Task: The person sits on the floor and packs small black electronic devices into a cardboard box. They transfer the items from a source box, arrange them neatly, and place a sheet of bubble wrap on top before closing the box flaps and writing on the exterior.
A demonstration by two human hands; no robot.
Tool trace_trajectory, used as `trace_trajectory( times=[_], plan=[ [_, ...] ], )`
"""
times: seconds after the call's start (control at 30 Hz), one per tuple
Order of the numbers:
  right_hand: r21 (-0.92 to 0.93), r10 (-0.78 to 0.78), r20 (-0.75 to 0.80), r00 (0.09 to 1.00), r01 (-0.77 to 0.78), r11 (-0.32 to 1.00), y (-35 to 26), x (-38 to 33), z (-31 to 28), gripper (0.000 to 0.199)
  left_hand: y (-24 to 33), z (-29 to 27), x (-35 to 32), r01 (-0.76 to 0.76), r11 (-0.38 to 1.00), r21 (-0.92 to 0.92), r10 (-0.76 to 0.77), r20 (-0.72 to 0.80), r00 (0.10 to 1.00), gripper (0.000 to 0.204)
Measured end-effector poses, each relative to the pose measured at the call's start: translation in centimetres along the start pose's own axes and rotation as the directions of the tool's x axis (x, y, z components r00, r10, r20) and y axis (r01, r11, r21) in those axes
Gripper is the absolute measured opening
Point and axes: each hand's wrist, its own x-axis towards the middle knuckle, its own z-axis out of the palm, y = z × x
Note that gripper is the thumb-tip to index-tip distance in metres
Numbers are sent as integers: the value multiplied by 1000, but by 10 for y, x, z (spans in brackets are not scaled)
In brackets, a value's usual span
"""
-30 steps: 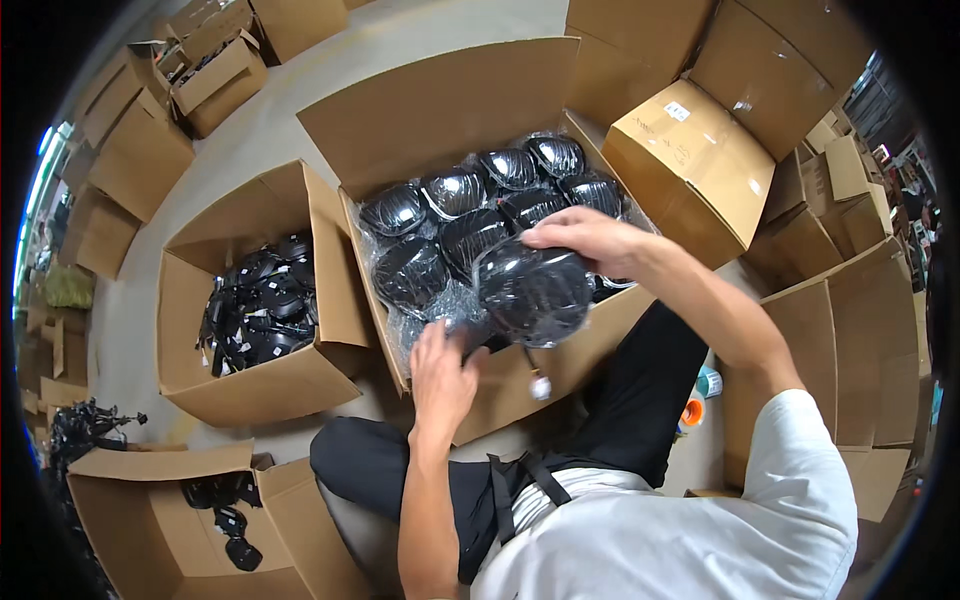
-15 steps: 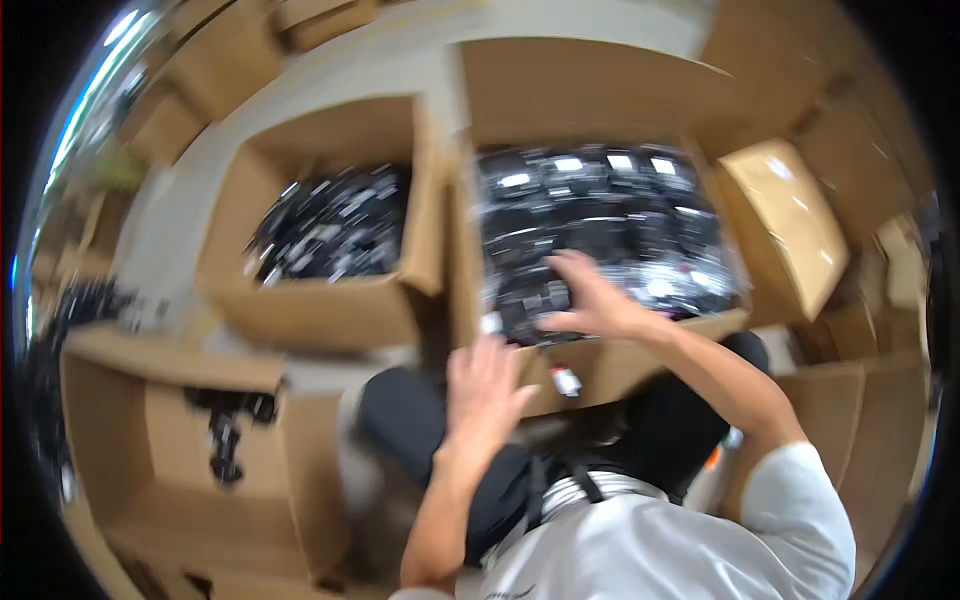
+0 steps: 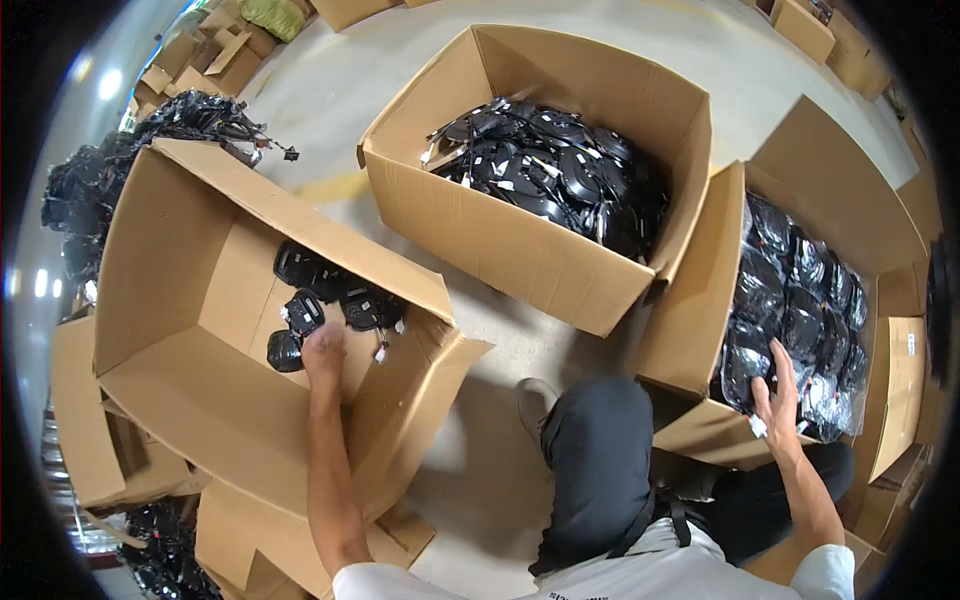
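Note:
My left hand [image 3: 324,352] reaches down into the open cardboard box on the left. Its fingers are curled at a black moulded plastic part [image 3: 303,312] and appear to grip it, though the fingertips are partly hidden. More such parts lie around it: one [image 3: 284,351] by the hand, another [image 3: 372,310] with a short wire and white connector to its right. My right hand [image 3: 781,397] is open, thumb apart from the fingers, over the near left corner of the right box. There, black parts in clear plastic bags [image 3: 803,318] stand in rows.
Between the two sits a cardboard box [image 3: 510,255] heaped with loose black wired parts [image 3: 575,165]. A pile of bagged black parts [image 3: 85,205] rises beyond the left box [image 3: 170,370]. Flattened cardboard [image 3: 230,530] lies near left. My knee [image 3: 600,440] is between the boxes.
The view has swung left. My left hand has gone from the right box's front edge into the left box. My right hand stays over the bagged parts.

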Motion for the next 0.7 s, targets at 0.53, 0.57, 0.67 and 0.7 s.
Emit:
trace_trajectory(
  times=[0.53, 0.57, 0.67, 0.7],
  plan=[
    [-51, 302, 149, 941, -298, 953, -23, 13, -5, 65, -218, 119, 156, 67, 805, 589, -122, 53, 991, 57],
    [-83, 255, 136, 957, -245, 966, -23, 11, -12, 64, -219, 140, 162, 72, 803, 592, -135, 63, 989, 57],
    [-96, 153, 111, 982, -143, 985, -30, 9, -19, 64, -177, 159, 179, 50, 753, 656, -125, 68, 990, 58],
    [-97, 136, 110, 985, -125, 987, -27, 7, -13, 64, -171, 161, 179, 39, 746, 665, -118, 74, 990, 58]
  ],
)
